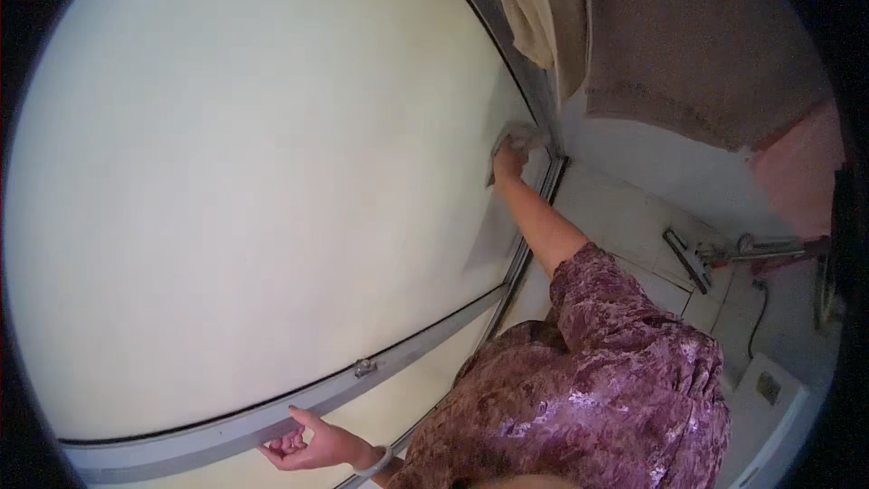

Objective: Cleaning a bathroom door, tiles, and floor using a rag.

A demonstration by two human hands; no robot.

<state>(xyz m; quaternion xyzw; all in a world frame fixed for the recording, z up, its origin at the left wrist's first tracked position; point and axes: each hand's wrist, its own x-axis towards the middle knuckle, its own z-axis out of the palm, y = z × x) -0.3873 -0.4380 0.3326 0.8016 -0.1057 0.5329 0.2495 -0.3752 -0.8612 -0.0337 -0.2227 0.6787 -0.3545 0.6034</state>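
Right hand [511, 160] was at the far right edge of the pale frosted panel [253, 199], bent over a greyish cloth [532, 136]. Fingers appeared curled onto it, holding it against the surface; fingertips were mostly hidden, so exact grasp was unclear. Cloth's outline blurred into the shadow beside the frame.

Left hand [317, 445], with a pale bangle [371, 463] at the wrist, was at the lower edge of the grey rail [217, 435]. Thumb was raised toward the rail, fingers bent; could not tell whether they gripped it. Small metal fitting [365, 368] sat farther along, its details too small to read.

Purple patterned garment [579, 398] hid much of the floor. Brown towel [706, 45] hung upper right, cut off by the dark lens rim. Black-edged tool [688, 261] lay below, partly indistinct.
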